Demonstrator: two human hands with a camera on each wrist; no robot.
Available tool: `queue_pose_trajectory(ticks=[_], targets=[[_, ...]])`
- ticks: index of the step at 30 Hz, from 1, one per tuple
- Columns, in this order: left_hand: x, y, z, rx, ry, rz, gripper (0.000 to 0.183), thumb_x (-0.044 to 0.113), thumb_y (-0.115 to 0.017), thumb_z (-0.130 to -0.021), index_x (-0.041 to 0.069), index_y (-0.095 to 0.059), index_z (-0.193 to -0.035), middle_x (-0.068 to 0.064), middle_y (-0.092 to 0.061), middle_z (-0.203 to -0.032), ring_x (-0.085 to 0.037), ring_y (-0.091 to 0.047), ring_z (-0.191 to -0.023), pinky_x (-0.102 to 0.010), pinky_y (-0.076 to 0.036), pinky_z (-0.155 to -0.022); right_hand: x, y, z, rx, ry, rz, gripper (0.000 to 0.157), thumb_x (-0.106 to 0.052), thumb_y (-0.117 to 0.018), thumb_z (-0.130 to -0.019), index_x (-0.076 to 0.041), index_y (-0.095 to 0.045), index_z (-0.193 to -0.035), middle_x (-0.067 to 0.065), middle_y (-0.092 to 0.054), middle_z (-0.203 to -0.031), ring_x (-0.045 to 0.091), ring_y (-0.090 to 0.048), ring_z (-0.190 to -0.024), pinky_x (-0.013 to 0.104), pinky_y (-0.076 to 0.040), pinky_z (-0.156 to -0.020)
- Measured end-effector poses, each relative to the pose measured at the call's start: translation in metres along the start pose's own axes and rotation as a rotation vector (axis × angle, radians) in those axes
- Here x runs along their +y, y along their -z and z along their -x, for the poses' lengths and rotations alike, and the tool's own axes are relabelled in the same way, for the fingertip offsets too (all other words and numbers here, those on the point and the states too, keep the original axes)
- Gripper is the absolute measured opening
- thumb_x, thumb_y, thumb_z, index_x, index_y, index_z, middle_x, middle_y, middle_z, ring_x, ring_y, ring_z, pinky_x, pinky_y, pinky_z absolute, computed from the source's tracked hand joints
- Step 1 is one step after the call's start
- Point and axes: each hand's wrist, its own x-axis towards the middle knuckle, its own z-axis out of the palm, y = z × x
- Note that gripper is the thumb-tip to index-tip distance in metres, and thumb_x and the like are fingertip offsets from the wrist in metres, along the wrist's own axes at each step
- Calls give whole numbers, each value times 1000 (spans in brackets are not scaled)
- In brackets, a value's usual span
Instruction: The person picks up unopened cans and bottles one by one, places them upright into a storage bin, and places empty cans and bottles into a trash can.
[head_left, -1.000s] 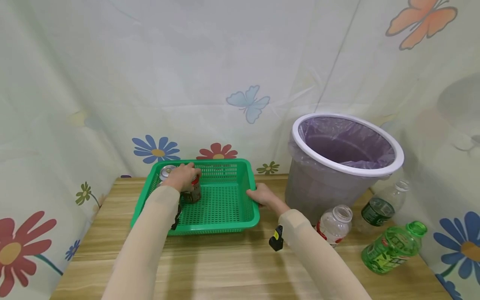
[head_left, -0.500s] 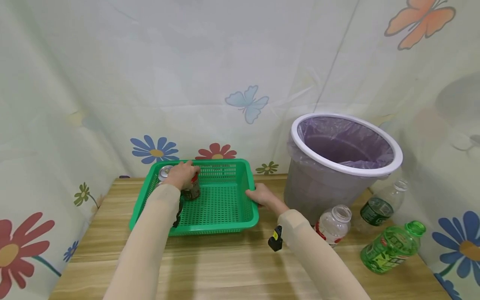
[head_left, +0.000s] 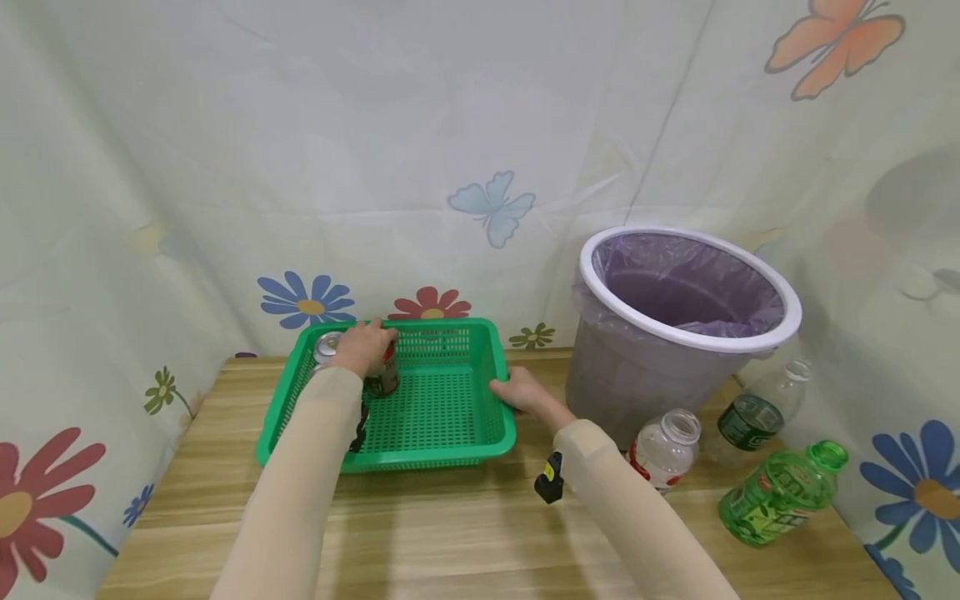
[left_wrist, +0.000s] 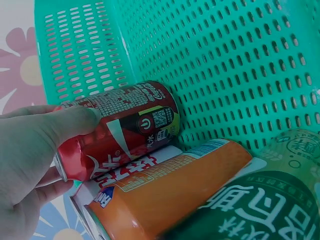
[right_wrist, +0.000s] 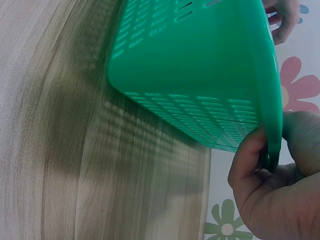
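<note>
In the head view a green plastic basket (head_left: 420, 457) rests on the wooden table, with several drink cans standing in its left part. My left hand (head_left: 362, 347) reaches into it and grips the top of a red cola can (left_wrist: 125, 131), thumb on its side. Beside that can, the left wrist view has an orange can (left_wrist: 172, 187), a green can (left_wrist: 255, 207) and a partly hidden white can (left_wrist: 127, 169) with red lettering. My right hand (right_wrist: 280, 192) pinches the basket's right rim, thumb on one side and fingers curled under.
A lined grey trash bin (head_left: 641, 375) stands right of the basket. Near it are a clear bottle (head_left: 667, 450) with a red label, a clear bottle (head_left: 753, 417) with a green label and a green bottle (head_left: 780, 492). A patterned curtain (head_left: 420, 167) hangs behind the table.
The red cola can in my left hand has shifted slightly toward the back of the basket. My right hand keeps its hold on the rim.
</note>
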Motion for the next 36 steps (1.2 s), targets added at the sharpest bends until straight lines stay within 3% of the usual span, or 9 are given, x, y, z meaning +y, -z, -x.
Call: queue_pose_trajectory(ticks=[24,36], targets=[[1,-2,2,0,21,34,46,19,-64,-86,14,-49,-129,-23,-42,-129,-44,-44,-112,-53,-45,-88,-3,-2,2,20,-10,6,29,-16,-48,-92,7,-52,-110,18,-63,-92,25,-67,-74,34,-55,-60],[3,2,5,-43,23,60,48,22,-62,-87,12,-46,-131,-24,-39,-134,-46,-41,-118,-55,-41,-92,-5,-2,4,23,1,23,28,-16,-47,-94,8,-52,-108,21,-63,-94,26,-67,-75,34,-56,-59]])
